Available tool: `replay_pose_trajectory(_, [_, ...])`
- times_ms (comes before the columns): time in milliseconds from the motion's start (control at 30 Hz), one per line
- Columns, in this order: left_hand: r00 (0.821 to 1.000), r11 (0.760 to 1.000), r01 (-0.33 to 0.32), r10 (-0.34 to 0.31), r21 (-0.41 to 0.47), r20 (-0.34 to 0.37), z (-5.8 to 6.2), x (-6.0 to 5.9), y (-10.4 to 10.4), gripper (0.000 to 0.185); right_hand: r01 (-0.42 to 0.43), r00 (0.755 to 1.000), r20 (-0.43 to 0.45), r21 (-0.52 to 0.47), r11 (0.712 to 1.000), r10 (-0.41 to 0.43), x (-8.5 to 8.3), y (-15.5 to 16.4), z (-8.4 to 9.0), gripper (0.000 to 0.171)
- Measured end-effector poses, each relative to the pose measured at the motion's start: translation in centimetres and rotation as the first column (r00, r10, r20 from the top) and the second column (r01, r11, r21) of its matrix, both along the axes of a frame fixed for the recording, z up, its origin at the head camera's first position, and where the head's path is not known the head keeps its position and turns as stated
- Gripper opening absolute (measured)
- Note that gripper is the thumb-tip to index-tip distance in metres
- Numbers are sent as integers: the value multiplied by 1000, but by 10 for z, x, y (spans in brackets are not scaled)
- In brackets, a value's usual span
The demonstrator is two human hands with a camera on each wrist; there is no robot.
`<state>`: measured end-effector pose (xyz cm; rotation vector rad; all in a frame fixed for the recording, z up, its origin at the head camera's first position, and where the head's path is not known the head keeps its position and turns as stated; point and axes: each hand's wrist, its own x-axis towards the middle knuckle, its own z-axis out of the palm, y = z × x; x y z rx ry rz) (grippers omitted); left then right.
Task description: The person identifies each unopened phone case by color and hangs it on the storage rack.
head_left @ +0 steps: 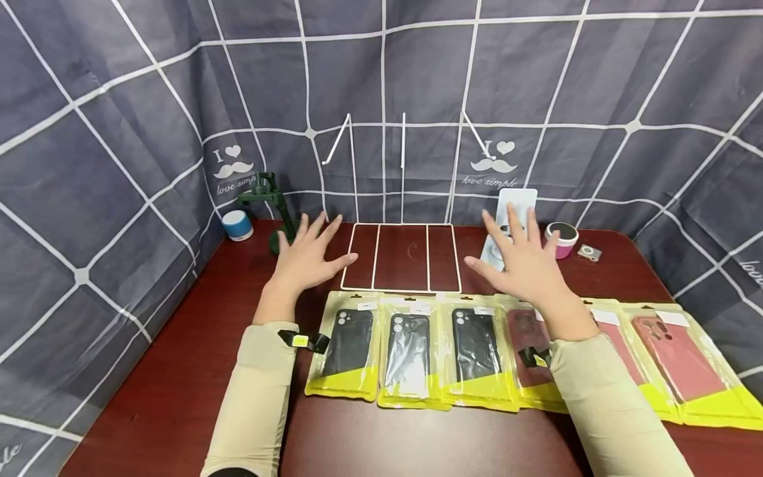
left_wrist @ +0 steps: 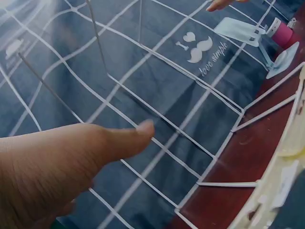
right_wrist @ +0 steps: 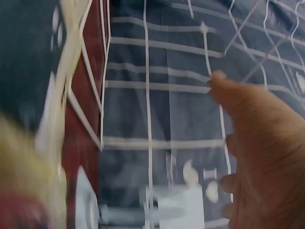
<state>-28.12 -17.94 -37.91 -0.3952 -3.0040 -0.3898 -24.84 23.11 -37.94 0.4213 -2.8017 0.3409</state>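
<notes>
Both hands hover flat with fingers spread and holding nothing above the dark red wooden table (head_left: 197, 371): the left hand (head_left: 306, 255) just left of the white wire three-slot rack (head_left: 401, 257) lying near the table's back edge, the right hand (head_left: 520, 260) just right of it, in front of a white phone stand (head_left: 517, 202). Along the front edge lies a row of phone cases in yellow-trimmed clear packets (head_left: 411, 354), black ones to the left and pinkish-red ones to the right, with the right forearm crossing over one of them.

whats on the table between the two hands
In the head view, the white wire rack lies between the left hand and right hand.
</notes>
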Motion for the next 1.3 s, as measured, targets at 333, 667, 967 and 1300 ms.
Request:
replay_pose_trajectory(333, [945,955,122,-195,271,263,-72,-31,-6,68,-466,845,208,-169,869,493,6,-134,-16,46])
replay_pose_trajectory(667, [936,911,155,-259,382,239,-93,-36,-19,74,-359,844,416,-31,933,339,-12,-199,-43,41])
replay_pose_trajectory(967, [941,907,123,-236,403,243,-94,-37,-24,75,-336,851,418,-28,941,316,-9,-204,-46,23])
replay_pose_trajectory(1300, [937,906,131,-245,404,247,-96,-39,-27,75,-452,871,244,61,890,426,1,-202,-31,15])
